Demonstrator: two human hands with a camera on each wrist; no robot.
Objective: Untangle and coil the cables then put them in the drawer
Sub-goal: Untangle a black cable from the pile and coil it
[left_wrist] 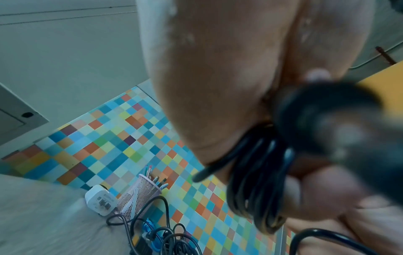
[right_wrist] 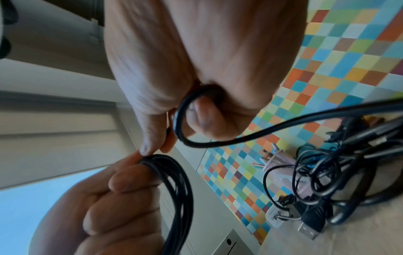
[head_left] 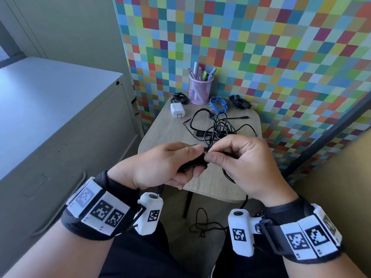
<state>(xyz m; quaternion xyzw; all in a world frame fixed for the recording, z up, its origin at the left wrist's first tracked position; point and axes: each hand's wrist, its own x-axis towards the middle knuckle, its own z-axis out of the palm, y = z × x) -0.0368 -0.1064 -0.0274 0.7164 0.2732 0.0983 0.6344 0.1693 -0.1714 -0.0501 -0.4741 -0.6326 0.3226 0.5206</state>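
My left hand (head_left: 160,163) grips a small coil of black cable (head_left: 192,162) above the near edge of the small wooden table (head_left: 160,125). The coil's loops (right_wrist: 179,181) wrap over the left fingers (right_wrist: 122,182); up close the same coil (left_wrist: 259,181) shows blurred. My right hand (head_left: 247,159) pinches the loose run of that cable (right_wrist: 196,139) beside the coil. The cable trails to a tangled pile of black cables (head_left: 218,125) in the middle of the table. The drawer is not identifiable in these views.
At the table's back stand a pink mesh pen cup (head_left: 200,89), a white charger (head_left: 177,110), a coiled blue cable (head_left: 218,104) and two bundled black cables (head_left: 179,97) (head_left: 240,102). A grey cabinet (head_left: 60,117) is at the left. A thin black cord (head_left: 202,223) lies on the floor.
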